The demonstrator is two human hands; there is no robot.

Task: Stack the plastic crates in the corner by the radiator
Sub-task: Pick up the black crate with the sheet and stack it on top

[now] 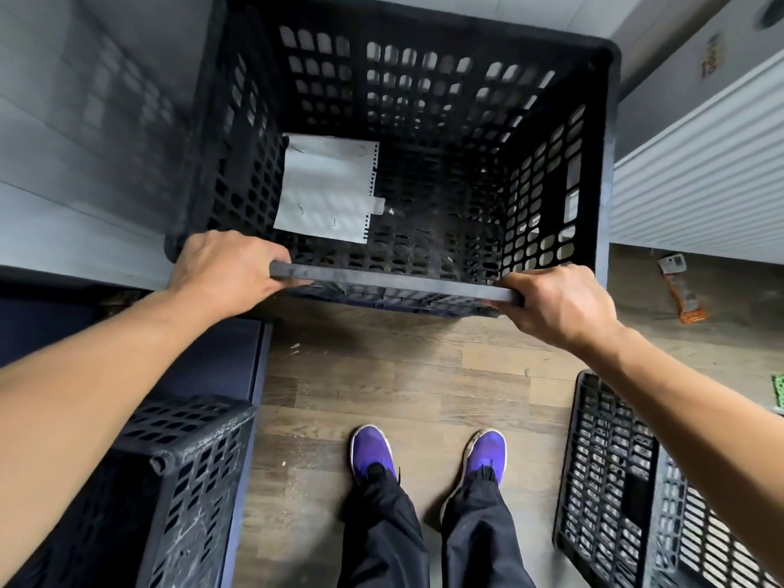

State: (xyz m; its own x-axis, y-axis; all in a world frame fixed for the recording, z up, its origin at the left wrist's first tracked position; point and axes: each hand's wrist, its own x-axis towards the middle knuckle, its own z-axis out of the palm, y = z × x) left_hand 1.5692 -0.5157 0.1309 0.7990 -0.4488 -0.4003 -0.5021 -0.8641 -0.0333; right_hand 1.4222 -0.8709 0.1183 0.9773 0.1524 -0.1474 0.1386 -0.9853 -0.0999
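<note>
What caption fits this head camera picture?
Left hand and right hand grip the rim of the black crate, paper sheet inside, beside the radiator.

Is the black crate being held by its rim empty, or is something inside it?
Not empty: a white sheet of paper lies flat on the bottom of the crate; nothing else sizeable shows inside.

My left hand (225,273) and right hand (560,307) are bare, and both forearms are bare too, as far as they show. On the near side of the black crate (399,283) are my purple shoes (373,454), with white sole edges and black laces. Farther from the crate, loose black trousers (382,532) of creased cloth fall over them.
</note>
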